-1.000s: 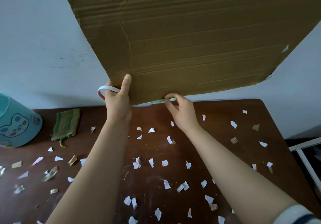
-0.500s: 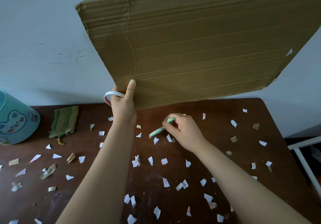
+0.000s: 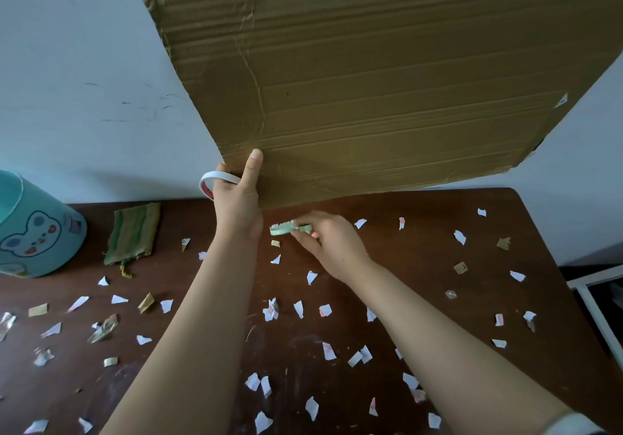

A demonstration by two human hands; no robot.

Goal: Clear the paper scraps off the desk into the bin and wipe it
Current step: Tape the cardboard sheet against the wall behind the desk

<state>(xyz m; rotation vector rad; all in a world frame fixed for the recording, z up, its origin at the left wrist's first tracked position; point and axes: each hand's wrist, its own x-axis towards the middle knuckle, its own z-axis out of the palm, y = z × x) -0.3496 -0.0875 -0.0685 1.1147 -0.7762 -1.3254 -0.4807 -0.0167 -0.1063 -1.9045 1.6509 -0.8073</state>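
My left grip (image 3: 237,205) holds the cardboard (image 3: 387,97) up by its corner. My right grip (image 3: 330,242) pinches a green strip (image 3: 281,229) just under it. Paper scraps (image 3: 324,310) lie below the cardboard, and the bin (image 3: 37,232) is far to its left. I think clearing has not begun. Next I must set these aside and sweep.

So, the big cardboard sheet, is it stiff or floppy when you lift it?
Probably stiff and light: the left hand alone holds the cardboard sheet up by one corner, and it looks flat, while the right hand pinches a green strip. It might fold along the crease near its left edge.
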